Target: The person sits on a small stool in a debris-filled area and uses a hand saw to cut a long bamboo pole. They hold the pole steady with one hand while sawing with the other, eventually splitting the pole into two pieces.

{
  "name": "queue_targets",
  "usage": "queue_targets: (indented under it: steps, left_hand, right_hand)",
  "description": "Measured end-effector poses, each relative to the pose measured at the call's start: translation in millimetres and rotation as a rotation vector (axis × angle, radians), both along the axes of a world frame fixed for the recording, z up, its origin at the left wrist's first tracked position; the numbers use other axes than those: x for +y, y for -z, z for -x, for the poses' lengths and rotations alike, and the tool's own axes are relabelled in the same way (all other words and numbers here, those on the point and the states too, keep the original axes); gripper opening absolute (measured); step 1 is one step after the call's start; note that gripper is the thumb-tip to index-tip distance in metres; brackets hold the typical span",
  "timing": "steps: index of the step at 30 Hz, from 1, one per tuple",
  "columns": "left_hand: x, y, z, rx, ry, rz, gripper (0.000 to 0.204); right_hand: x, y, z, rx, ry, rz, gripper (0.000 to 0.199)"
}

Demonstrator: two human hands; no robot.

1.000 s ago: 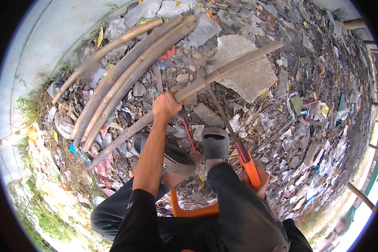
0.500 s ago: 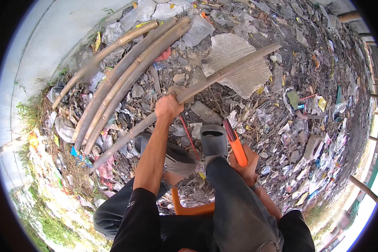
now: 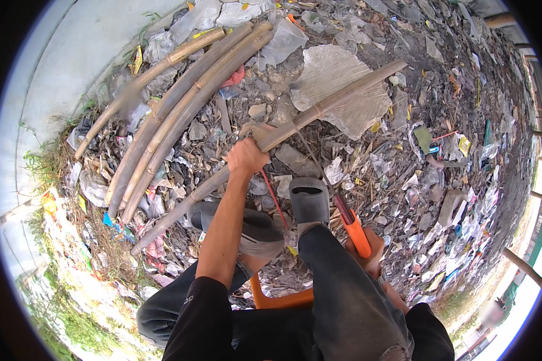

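A long split bamboo pole slants across the ground before me, its far part over a flat broken concrete slab. My left hand is closed round the pole near its middle, above my left shoe. By my right knee, my right hand grips the orange handle of a saw. The saw's thin dark blade runs forward past my right shoe and meets the pole right of my left hand. Whether its teeth have cut in is too small to tell.
Several bamboo poles lie side by side at the left, near a pale wall. Rubble and plastic scraps cover the ground. A thin red stick lies between my shoes. Part of an orange seat shows beneath me.
My right hand has drawn the saw back toward me and slightly right, so more of its blade shows. My left hand and the bamboo pole have barely shifted.
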State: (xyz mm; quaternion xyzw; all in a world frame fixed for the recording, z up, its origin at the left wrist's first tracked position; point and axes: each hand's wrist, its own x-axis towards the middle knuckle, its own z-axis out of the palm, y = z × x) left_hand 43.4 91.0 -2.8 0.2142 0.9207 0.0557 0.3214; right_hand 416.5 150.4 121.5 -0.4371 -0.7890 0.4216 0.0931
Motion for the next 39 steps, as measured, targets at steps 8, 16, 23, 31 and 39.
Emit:
queue_targets:
  steps: [8, 16, 23, 31, 39]
  left_hand:
    - [8.3, -3.5, -4.4, -0.018, -0.015, -0.015, 0.041]
    - [6.0, 8.3, 0.2, -0.009, -0.020, -0.005, 0.043]
    - [3.2, 9.2, 5.4, -0.034, -0.001, 0.013, 0.045]
    - [4.5, -0.8, -2.1, -0.037, 0.009, 0.009, 0.047]
    - [3.5, 1.5, 1.6, -0.032, 0.003, 0.034, 0.044]
  right_hand:
    - [5.7, -17.2, 20.9, -0.067, 0.002, -0.156, 0.025]
    - [-4.6, -3.1, -0.9, -0.004, -0.006, -0.083, 0.025]
    - [0.4, 14.1, 21.7, 0.046, -0.015, -0.055, 0.023]
    - [3.9, 2.4, 42.1, 0.079, 0.008, -0.038, 0.017]
    - [-3.5, 12.9, 22.4, 0.083, 0.013, -0.172, 0.018]
